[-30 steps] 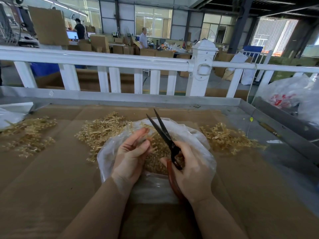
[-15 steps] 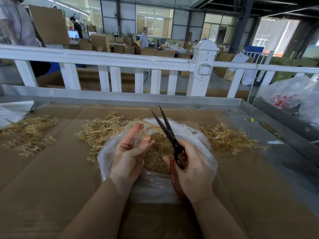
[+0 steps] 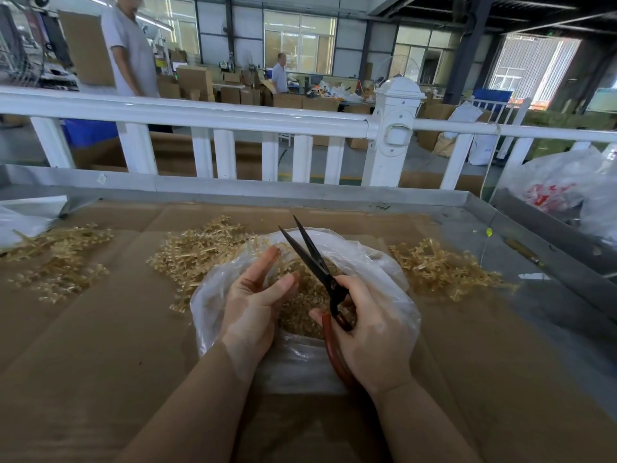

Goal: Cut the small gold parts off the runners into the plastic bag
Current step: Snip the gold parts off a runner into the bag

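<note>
Cardboard-lined table [image 3: 100,362], scissors [image 3: 314,262] gripped in right hand [image 3: 370,332], left hand [image 3: 257,295] slack-fingered over bag [image 3: 384,262].

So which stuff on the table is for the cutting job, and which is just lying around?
For the job:
scissors in the right hand
left hand over the plastic bag
gold runners

Just lying about:
white fence
red-printed bag
cardboard boxes

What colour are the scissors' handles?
Reddish-brown handles on the black-bladed metal scissors, gripped by the right hand; seen in the head view.
</note>
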Demonstrator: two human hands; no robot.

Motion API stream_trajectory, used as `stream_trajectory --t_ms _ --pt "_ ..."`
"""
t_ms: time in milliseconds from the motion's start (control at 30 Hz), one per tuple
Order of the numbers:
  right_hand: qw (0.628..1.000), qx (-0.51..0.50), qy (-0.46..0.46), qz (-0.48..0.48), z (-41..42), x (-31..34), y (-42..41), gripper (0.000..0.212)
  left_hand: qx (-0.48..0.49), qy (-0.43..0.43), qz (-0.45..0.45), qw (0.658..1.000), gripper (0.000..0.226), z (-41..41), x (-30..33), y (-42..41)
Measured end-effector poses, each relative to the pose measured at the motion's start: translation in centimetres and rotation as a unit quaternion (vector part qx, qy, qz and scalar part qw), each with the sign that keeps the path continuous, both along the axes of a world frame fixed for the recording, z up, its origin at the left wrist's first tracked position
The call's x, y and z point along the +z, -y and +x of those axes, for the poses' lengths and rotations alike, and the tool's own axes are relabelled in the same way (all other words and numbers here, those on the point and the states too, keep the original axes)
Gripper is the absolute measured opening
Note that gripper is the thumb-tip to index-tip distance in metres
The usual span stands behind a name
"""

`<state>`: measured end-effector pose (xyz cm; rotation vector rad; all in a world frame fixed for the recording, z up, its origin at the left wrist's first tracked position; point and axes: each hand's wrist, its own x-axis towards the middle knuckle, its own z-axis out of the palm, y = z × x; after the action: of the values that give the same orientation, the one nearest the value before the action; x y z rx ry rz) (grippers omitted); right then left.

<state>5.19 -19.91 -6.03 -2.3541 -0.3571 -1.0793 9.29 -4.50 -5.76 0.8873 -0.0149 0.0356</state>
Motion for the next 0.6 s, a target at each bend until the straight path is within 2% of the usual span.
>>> stream_trajectory --t_ms 400,600 --pt "1.0 0.005 -0.028 -0.011 0.31 -0.48 -0.16 0.043 0.007 0.0 0.037 0.999 0.073 0.24 -0.37 0.1" --pt "0.999 0.01 -0.036 -0.002 0.4 -0.53 -0.06 0.045 -0.022 0.011 -0.003 1.0 0.059 0.06 -0.12 -0.04"
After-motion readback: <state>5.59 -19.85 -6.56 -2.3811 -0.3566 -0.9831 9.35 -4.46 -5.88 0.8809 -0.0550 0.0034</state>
